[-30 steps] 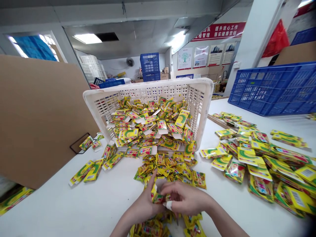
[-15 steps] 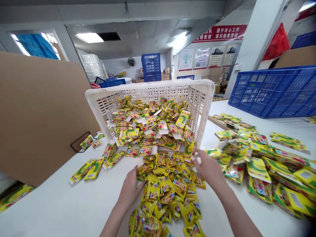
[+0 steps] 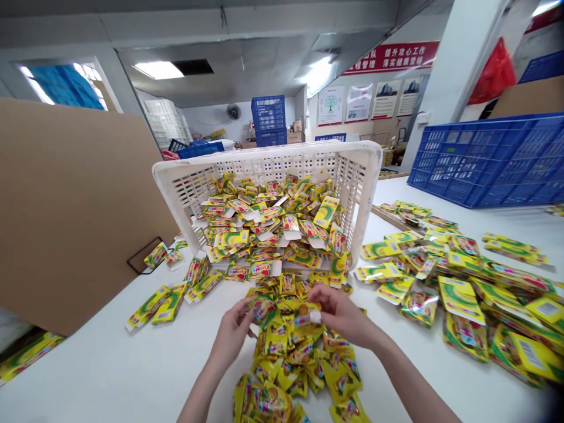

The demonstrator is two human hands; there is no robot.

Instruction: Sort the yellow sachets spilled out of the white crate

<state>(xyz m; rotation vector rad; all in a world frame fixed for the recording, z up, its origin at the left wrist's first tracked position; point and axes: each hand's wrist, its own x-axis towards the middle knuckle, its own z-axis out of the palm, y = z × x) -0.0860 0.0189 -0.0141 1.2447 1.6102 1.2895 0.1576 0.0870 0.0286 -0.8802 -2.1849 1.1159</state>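
My left hand (image 3: 232, 330) is closed, its thumb and fingers pinching a small shiny packet (image 3: 263, 309) with green, red and yellow print. Facing it, my right hand (image 3: 346, 314) grips a small yellow box (image 3: 306, 320) whose white end flap points towards the fingers; the box is blurred by motion. Both are held over a heap of yellow sachets (image 3: 277, 346) that runs down the middle of the white table (image 3: 176, 364). Just beyond, a white plastic crate (image 3: 369, 202) lies on its side, its open face towards me. Printed small boxes (image 3: 231, 238) fill much of it.
To the right spreads a pile of yellow-green boxes (image 3: 462, 302), with a blue crate (image 3: 484, 167) behind. A few boxes (image 3: 170, 302) lie left of the white crate. A large cardboard sheet (image 3: 79, 211) stands at the left, near a black wire frame (image 3: 143, 258).
My right hand has come from the right-hand pile to the middle and now holds a box. My left hand has lifted a packet from the heap.
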